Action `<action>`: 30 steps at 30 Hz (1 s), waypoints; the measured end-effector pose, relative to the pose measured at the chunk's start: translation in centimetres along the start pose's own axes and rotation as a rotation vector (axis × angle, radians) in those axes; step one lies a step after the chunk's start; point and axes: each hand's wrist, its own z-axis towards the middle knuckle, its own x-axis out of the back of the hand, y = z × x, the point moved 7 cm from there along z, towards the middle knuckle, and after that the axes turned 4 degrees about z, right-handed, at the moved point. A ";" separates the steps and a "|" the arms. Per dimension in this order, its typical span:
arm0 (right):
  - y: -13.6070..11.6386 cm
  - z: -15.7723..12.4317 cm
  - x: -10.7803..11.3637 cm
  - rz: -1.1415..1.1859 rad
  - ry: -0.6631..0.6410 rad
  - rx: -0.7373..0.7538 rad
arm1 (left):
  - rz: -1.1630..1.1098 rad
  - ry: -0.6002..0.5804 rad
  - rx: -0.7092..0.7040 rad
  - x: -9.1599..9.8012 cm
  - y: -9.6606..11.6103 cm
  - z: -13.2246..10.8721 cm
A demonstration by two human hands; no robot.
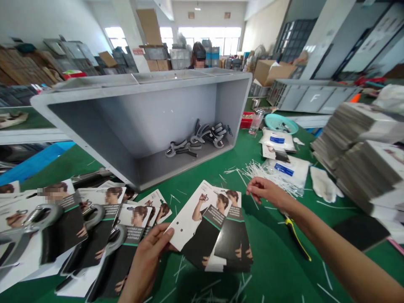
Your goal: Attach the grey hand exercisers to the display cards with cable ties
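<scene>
My left hand [153,250] grips the left edge of a printed packaging card [189,227], thumb on top. This card overlaps a small stack of like cards [233,240] on the green table. My right hand [263,191], fingers pinched, holds a thin white cable tie [254,200] to the right of the cards. Behind it lies a loose pile of white cable ties [255,169]. At the left, several cards carry grey-and-black hand grip strengtheners [118,240]. Loose hand grips [183,148] lie inside a grey crate [142,88] tipped on its side.
Yellow-and-black handled pliers [296,240] lie under my right forearm. Tall stacks of cards [360,160] stand at the right. Plastic bags [295,172], a white glove [325,184] and a turquoise dish [280,123] are behind. Another person [198,54] is beyond the crate.
</scene>
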 end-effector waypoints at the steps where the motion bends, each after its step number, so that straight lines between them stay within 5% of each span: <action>1: -0.8 -0.8 -0.8 0.088 -0.034 0.000 | 0.032 -0.016 -0.008 0.0 0.6 0.3; 7: -4.3 -2.3 -5.3 0.623 -0.160 -0.036 | 0.133 -0.189 -0.058 -2.3 1.2 0.5; 14: -5.7 -2.4 -9.0 0.797 -0.189 -0.047 | 0.160 -0.328 -0.033 -3.9 -0.8 -0.6; 18: -7.6 -3.7 -10.6 0.716 -0.104 0.041 | 0.149 -0.365 -0.003 -4.5 -1.7 -0.8; 24: -9.8 -6.0 -11.9 0.299 0.123 0.249 | 0.166 -0.366 -0.017 -5.2 -1.8 -0.7; 30: -10.3 -6.8 -11.9 0.079 0.178 0.356 | 0.192 -0.358 -0.040 -5.3 -1.4 -0.7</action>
